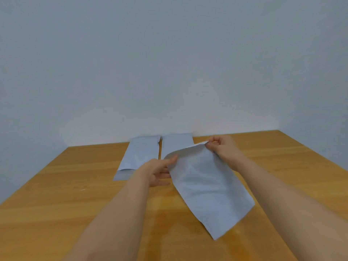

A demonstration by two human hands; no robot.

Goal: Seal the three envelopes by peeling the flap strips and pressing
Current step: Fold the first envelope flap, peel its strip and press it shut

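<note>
Just above the near part of the wooden tabletop point(56, 213), a pale grey envelope point(205, 191) hangs lifted and slanted, its lower corner down toward the wood and its far edge raised between both hands, presumably so the flap end sits up where it can be worked rather than lying flat. The left hand point(158, 170) grips the far left corner, thumb on top and fingers point(162, 175) curled beneath, which looks like a steadying hold that keeps the paper taut. The right hand point(222, 147) pinches the far right corner with fingertips closed together on the edge, the sort of fine grip one would use to catch the start of a peel strip; whether a strip is already lifted is too blurred to tell. Beyond the hands, two more envelopes lie flat side by side against the wall: the left envelope point(139, 155) shows a paler band along its near end, probably its open flap, and the middle envelope point(177, 144) is partly hidden behind the raised one. They seem parked there to wait their turn, out of the working space
</note>
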